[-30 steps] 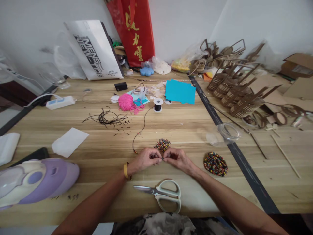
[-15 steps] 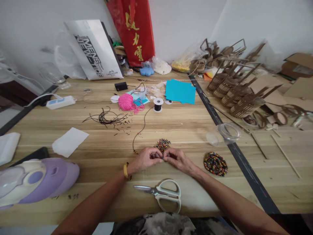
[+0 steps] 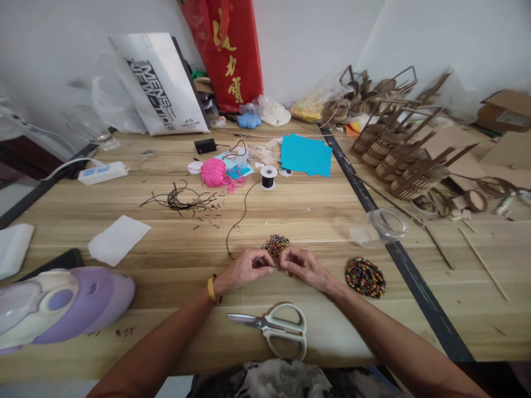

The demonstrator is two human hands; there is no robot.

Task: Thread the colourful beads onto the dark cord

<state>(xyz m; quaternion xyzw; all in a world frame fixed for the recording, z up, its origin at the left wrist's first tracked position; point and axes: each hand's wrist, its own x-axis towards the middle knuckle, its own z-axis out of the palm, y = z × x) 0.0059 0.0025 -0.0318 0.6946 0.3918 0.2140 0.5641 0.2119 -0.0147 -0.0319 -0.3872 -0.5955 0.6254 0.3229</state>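
Note:
My left hand [image 3: 245,268] and my right hand [image 3: 302,266] meet fingertip to fingertip on the wooden table [image 3: 290,210], both pinched shut on a thin dark cord [image 3: 240,218]. The cord runs from my fingers back to a black thread spool [image 3: 268,177]. A small pile of coloured beads [image 3: 275,244] lies just beyond my fingertips. Whether a bead sits between my fingers is too small to tell. A round coiled mat of coloured beads [image 3: 365,277] rests to the right of my right hand.
White-handled scissors [image 3: 274,327] lie near the front edge. A purple and white device [image 3: 58,307] sits front left, white paper [image 3: 118,240] beside it. Pink yarn [image 3: 214,173], cord scraps [image 3: 182,200], blue paper [image 3: 306,155], a clear lid [image 3: 384,224] and cardboard baskets [image 3: 402,160] lie farther back.
Both hands have shifted very slightly away from me, toward the bead pile, still pinched together on the cord. Nothing else on the table has moved.

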